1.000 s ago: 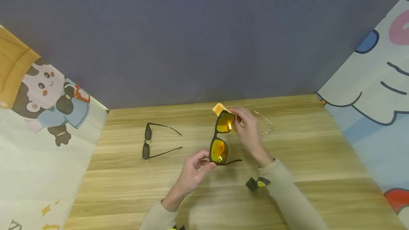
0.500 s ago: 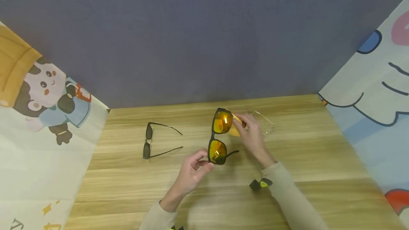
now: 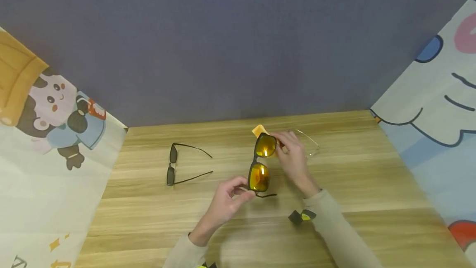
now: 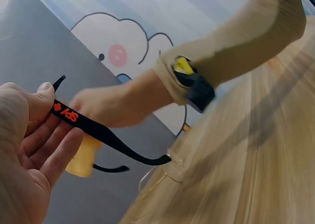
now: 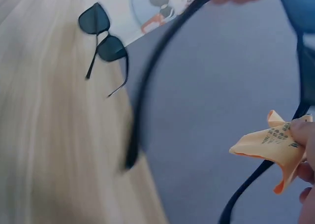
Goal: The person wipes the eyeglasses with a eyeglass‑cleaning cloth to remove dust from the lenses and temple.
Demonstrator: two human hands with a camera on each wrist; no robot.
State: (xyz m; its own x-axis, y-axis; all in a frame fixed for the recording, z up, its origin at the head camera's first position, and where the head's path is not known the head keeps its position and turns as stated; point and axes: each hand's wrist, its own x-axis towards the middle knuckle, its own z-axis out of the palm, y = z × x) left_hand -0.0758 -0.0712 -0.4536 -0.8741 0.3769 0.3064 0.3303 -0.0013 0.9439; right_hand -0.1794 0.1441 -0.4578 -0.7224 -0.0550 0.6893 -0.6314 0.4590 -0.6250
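Observation:
My left hand [image 3: 225,202] pinches a pair of black-framed sunglasses [image 3: 255,159] with orange mirrored lenses by the corner of the near lens. In the left wrist view its fingers lie on the temple arm [image 4: 93,128], which bears red lettering. My right hand [image 3: 291,152], by the far lens, pinches a small orange cloth [image 5: 270,143] around the other temple arm. A corner of that cloth sticks up beyond the frame in the head view. The sunglasses are held above the table, both arms unfolded.
Dark sunglasses [image 3: 171,164] lie on the wooden table [image 3: 148,222] at the left, arms unfolded. Thin-rimmed eyeglasses [image 3: 308,139] lie behind my right hand, partly hidden. A grey panel [image 3: 238,44] rises at the back, with cartoon-printed sides left and right.
The sunglasses tilted one way, then back, and now sit slightly to the right and nearer. The cloth's corner went out of sight behind the frame and shows again. Both hands keep their hold.

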